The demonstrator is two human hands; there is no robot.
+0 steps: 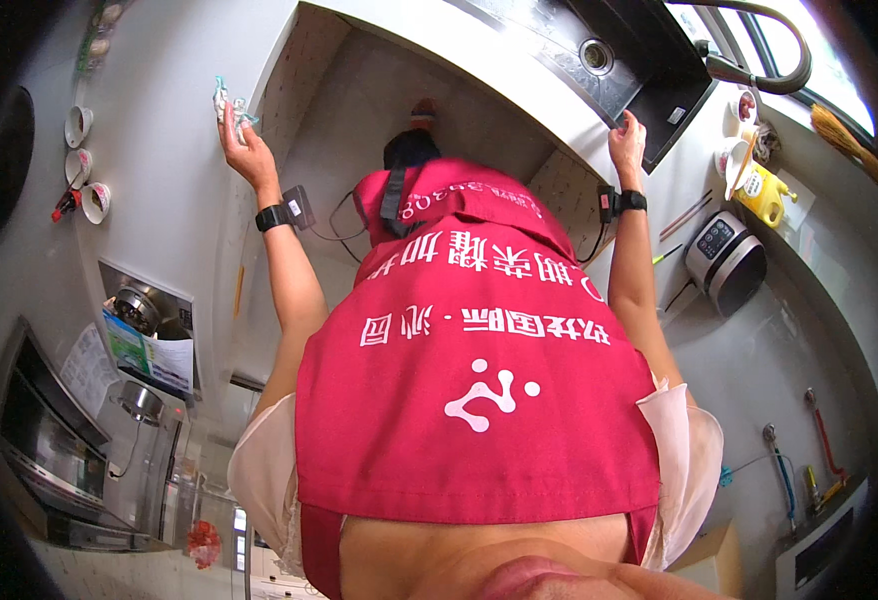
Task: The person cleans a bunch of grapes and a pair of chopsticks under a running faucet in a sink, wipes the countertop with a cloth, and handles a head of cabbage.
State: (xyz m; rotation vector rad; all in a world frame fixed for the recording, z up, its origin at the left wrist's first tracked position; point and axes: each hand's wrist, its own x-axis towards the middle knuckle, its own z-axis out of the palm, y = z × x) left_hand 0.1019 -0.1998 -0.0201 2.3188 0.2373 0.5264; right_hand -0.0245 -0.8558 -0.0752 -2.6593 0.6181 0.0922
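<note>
My left hand [247, 158] is raised at the upper left, beside the pale counter [184, 120]. Between its fingers is a crumpled, see-through plastic wrapper [231, 104] with teal edges. At the upper right, my right hand [627, 152] is by the front corner of the black sink [649, 115]. Its fingers are curled in, and whether they grip anything is hidden. Each wrist wears a black band with a small box and a cable. A red apron [479, 430] covers my front.
A black faucet [794, 75] arches over the sink. Right of it stand a yellow bottle [762, 197], bowls [731, 158] and a dark countertop appliance [727, 262]. Several small bowls [79, 168] line the left counter near a round black pan-like shape [1, 170].
</note>
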